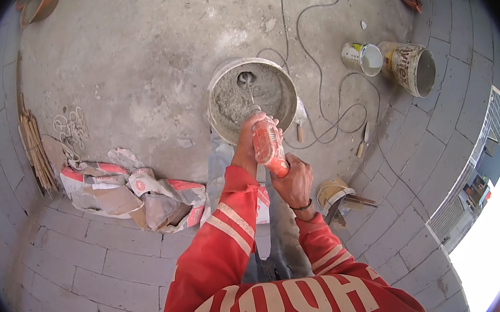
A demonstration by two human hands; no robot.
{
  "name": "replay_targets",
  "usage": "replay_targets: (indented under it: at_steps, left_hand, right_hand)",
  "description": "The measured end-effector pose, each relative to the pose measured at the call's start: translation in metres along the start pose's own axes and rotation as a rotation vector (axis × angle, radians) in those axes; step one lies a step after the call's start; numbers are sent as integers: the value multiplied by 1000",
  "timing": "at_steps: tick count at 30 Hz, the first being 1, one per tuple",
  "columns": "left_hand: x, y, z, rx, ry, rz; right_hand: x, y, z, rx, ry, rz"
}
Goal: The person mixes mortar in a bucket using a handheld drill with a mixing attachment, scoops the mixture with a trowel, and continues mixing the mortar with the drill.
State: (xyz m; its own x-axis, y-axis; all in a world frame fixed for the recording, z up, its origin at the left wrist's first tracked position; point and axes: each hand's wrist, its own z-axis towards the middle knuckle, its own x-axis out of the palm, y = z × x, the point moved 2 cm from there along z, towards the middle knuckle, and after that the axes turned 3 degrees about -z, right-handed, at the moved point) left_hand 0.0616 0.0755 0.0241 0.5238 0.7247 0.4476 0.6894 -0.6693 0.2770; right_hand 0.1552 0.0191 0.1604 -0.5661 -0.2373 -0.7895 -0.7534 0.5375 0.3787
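A red power drill [269,145] points away from me over a bucket [216,108] of wet grey mortar [268,91]. Its mixing shaft runs down into the mortar, where a dark hollow shows around it. My left hand [248,133] is wrapped round the front of the drill body, close to the bucket's near rim. At the rear, my right hand [294,182] grips the drill's handle, with the fingers partly hidden. Just right of the bucket lies a trowel [300,132] on the floor.
Torn cement bags [158,198] lie at the left by the block wall. A black cable [318,65] winds over the floor on the right. Beyond it are a small white bucket [352,56], a larger bucket [400,60] and another trowel [362,145]. Wooden sticks [36,149] lean far left.
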Motion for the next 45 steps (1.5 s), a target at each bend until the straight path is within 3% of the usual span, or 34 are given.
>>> replay_targets:
  at_steps: [17, 26, 29, 45]
  left_hand:
    - [12, -37, -7, 64, 182, -6]
    - [8, -61, -14, 61, 112, -26]
    - [-2, -67, -14, -8, 185, -114]
    - [-38, -59, -42, 109, 69, -81]
  right_hand:
    - [-16, 45, 25, -13, 98, -138]
    - [-14, 77, 35, -91, 116, -205]
    - [-7, 80, 33, -109, 98, -218]
    - [12, 81, 10, -130, 262, -191]
